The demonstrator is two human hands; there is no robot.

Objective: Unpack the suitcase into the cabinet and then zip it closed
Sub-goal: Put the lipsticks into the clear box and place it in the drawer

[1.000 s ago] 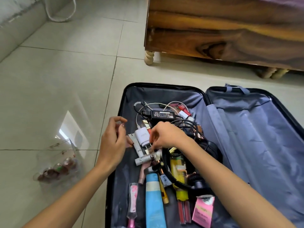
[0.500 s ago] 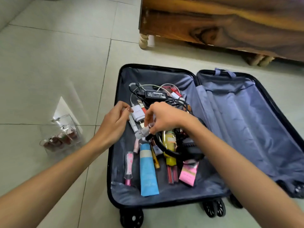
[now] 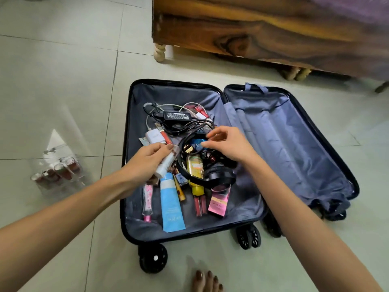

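Observation:
A black suitcase lies open flat on the tiled floor, lined in grey-blue. Its left half holds a heap: a black power adapter with tangled cables, a white charger, black headphones, a yellow bottle, a blue tube, a pink tube and a pink box. My left hand grips a small white tube just above the heap. My right hand hovers over the cables, fingers loosely curled, holding nothing I can see. The right half is bare lining.
A clear plastic box with several small dark red bottles stands on the floor left of the suitcase. A wooden bed frame on turned legs runs along the back. My bare toes show at the bottom edge.
The white tube has passed from my right hand into my left hand. My right hand has moved right, over the cables. The camera has pulled back, showing the suitcase wheels.

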